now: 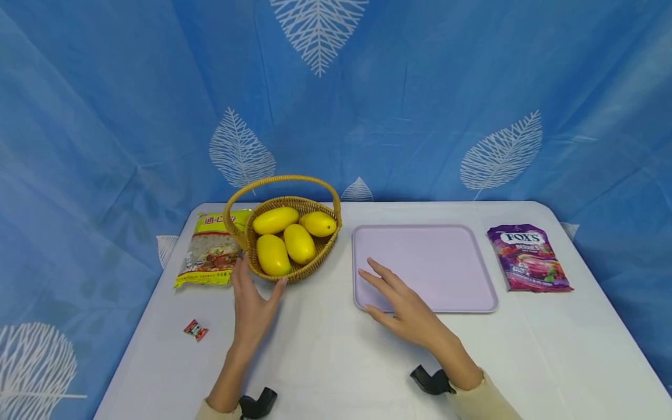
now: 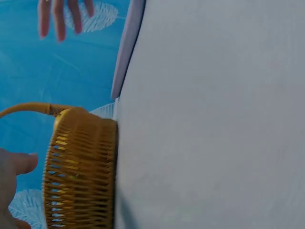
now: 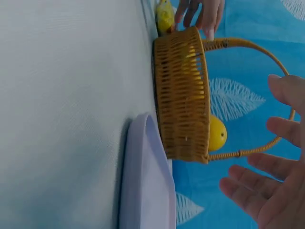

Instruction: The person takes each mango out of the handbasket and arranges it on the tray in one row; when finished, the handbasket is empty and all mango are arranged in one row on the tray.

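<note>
In the head view, we see the basket [image 1: 317, 263] of yellow fruits [image 1: 299, 244] on the worktop [image 1: 325, 350], at one o'clock from the left hand [image 1: 254, 309], whose fingers are extended and parted near the rim; contact we cannot tell. The right hand [image 1: 409, 312], fingers likewise spread and holding nothing, overlaps the seven o'clock edge of the tray [image 1: 430, 268]. In the left wrist view, we find the basket at eight o'clock. In the right wrist view, the tray appears at six o'clock.
</note>
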Tool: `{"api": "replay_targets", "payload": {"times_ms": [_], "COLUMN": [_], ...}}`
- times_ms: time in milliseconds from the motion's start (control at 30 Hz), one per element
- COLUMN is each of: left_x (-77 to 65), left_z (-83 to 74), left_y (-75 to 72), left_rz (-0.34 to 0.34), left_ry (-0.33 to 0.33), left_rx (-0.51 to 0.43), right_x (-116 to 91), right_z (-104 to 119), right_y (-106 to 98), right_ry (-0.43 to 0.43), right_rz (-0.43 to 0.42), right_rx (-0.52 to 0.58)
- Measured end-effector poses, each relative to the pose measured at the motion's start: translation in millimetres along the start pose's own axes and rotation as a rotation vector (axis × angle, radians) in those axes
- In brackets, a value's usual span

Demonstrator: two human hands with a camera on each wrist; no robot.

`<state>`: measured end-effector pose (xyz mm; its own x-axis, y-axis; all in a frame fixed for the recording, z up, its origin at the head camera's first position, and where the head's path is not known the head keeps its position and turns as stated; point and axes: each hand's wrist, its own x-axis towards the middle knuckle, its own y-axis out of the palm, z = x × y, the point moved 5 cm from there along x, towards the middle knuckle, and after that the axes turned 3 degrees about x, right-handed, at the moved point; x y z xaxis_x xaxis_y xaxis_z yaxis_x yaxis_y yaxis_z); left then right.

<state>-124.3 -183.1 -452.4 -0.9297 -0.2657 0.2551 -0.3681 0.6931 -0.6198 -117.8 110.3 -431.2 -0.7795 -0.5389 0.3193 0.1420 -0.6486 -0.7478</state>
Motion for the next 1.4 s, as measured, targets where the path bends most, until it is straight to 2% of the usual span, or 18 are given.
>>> {"api": "replay_targets", "payload": {"times_ms": [133, 533, 700, 967, 1200, 1400], "left_x": [1.7, -0.1, -4.2, -4.2, -3.9, -5.8], "left_z": [7.6, 19.2, 24.0, 25.7, 28.8, 30.5], "left_y": [10.3, 22.7, 27.2, 34.4, 35.5, 35.8], "left_rz": [-0.008, -0.08, -0.133, -0.155, -0.156, -0.158], "left_ry": [-0.037, -0.089, -0.068, -0.029, -0.029, -0.035], "left_rx": [-0.095, -0.233, -0.284, -0.284, -0.284, -0.283], "right_x": [20, 77, 93, 121, 148, 161], "right_z": [2, 10, 11, 14, 19, 14], "right_y": [7, 27, 38, 46, 60, 73], "right_ry": [-0.025, -0.106, -0.107, -0.113, -0.075, -0.063], "right_rz": [0.017, 0.017, 0.04, 0.034, 0.129, 0.198], "right_rx": [0.022, 0.059, 0.076, 0.043, 0.018, -0.074]}}
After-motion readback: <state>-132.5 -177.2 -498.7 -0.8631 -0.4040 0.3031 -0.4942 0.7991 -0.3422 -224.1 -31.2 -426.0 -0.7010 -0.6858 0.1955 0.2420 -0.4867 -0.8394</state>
